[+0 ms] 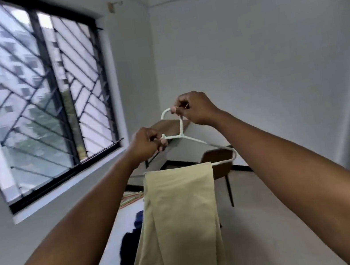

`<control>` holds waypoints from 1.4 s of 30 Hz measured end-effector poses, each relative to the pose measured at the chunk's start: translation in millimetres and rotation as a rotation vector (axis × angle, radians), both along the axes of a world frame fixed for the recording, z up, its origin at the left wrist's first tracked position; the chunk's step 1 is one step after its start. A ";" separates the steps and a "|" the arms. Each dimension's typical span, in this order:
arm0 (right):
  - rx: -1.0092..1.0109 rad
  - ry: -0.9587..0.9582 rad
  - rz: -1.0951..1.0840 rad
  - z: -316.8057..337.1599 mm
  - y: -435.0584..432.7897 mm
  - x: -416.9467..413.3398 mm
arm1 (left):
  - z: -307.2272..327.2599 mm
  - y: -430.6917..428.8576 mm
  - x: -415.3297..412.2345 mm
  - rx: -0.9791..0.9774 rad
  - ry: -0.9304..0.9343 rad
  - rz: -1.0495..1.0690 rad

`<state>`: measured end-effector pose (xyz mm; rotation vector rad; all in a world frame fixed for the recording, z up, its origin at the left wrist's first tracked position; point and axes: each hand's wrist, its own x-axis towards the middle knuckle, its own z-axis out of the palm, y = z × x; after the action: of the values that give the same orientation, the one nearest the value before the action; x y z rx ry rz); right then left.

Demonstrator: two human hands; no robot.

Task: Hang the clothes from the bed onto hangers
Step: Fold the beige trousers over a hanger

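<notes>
the fingers (180, 105) of the right hand (195, 107) are curled and pinched together on the hook of a white plastic hanger (181, 128), just where the hook bends over. the fingers (163, 143) of the left hand (146, 145) are clamped on the hanger's left shoulder end. both arms are stretched forward, and the hanger is held up in the air, tilted down to the right.

a pair of beige trousers (184, 219), smooth woven cloth folded lengthwise, is draped over the hanger's bottom bar and hangs straight down between the forearms, leaving the right end of the bar bare.

below lies the bed (269, 232) with a plain pale sheet. on it, left of the trousers, sits a crumpled heap of dark navy clothes (130, 245).

beyond the bed stands a brown chair (219, 166) with thin dark legs, and behind it a wooden wall-mounted worktop (168, 125). a striped mat (130, 197) lies on the floor by the wall. on the left, a black-framed window (34, 98) has a diagonal metal grille.
</notes>
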<state>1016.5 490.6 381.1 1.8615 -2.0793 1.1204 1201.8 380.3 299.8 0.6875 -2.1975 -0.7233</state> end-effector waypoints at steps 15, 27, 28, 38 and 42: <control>-0.126 -0.454 -0.264 -9.1 358.4 -203.0 | 96.7 172.3 -244.9 0.051 0.184 -0.564; -0.498 -0.465 -0.553 42.6 528.4 -230.9 | 149.5 311.0 -415.5 0.119 0.246 -1.094; -0.514 -0.459 -0.600 44.8 544.2 -228.1 | 150.1 323.4 -427.0 0.102 0.244 -1.115; -0.816 -0.297 -1.163 67.1 713.5 -110.5 | 143.8 502.5 -515.7 0.091 0.319 -1.355; -0.940 -0.186 -1.355 84.3 768.2 -40.5 | 145.9 609.6 -499.9 0.067 0.310 -1.506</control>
<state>976.0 1258.8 465.4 -0.1408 -1.6855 1.3469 702.0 989.9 445.6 -1.1792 -2.0783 -1.4350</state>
